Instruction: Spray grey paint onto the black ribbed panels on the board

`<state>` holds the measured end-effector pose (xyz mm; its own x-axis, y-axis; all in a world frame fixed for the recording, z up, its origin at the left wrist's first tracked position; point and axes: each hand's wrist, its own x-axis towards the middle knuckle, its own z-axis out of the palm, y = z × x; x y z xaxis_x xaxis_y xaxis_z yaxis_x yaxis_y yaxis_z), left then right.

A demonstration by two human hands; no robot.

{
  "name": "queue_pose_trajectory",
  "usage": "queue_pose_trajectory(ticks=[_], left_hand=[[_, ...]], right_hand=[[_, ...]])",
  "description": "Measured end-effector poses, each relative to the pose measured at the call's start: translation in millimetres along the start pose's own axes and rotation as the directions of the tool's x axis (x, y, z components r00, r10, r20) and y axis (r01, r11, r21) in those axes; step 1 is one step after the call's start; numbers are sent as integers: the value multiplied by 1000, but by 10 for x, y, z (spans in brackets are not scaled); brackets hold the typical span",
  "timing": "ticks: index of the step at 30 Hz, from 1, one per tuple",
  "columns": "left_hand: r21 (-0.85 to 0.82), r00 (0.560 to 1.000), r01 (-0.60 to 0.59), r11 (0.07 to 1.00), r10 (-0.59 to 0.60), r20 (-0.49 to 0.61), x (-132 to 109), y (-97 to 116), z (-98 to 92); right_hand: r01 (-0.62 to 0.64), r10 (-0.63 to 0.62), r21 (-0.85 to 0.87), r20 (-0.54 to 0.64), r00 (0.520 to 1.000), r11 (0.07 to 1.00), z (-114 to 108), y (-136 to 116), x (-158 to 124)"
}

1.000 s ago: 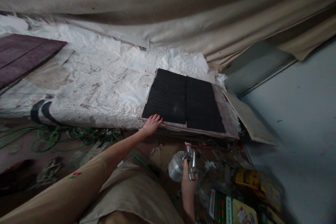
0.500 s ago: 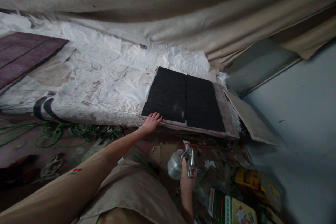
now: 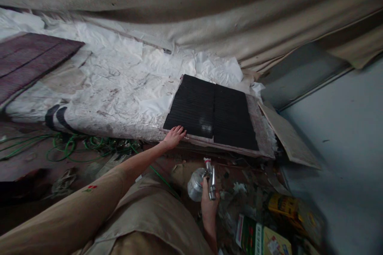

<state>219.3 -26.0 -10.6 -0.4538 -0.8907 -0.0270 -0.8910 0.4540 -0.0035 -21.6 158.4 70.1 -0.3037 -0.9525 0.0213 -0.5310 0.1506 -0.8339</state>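
Spray gun (image 3: 206,177) — right-hand (image 3: 208,204) grip

tan long sleeve (image 3: 74,215) with a small red mark, tan clothing below, both hands bare.

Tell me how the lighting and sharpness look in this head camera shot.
Head view: dim, light falling mostly on the white sheet; black panel shows one pale glare patch; the floor clutter by the spray gun is dark and soft; edges bend from wide-angle distortion.
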Motion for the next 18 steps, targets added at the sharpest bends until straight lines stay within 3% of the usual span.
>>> queue_pose_trajectory(ticks=[7, 11, 15, 18], left_hand=[[3, 1000, -10, 1000, 10, -13, -5, -28, 55], [-76, 1000, 11, 997, -9, 21, -36, -57, 2], [-152, 992, 118, 981, -109, 67, -114, -99, -103], [-156, 983, 186, 970, -182, 40, -240, -149, -164]], right_hand=[[-82, 78, 107, 42, 996, 991, 16, -108, -3], [-103, 98, 157, 37, 994, 982, -15, -132, 4], [-135, 128, 163, 51, 990, 977, -58, -90, 31], [-152, 143, 168, 61, 988, 974, -57, -75, 48]])
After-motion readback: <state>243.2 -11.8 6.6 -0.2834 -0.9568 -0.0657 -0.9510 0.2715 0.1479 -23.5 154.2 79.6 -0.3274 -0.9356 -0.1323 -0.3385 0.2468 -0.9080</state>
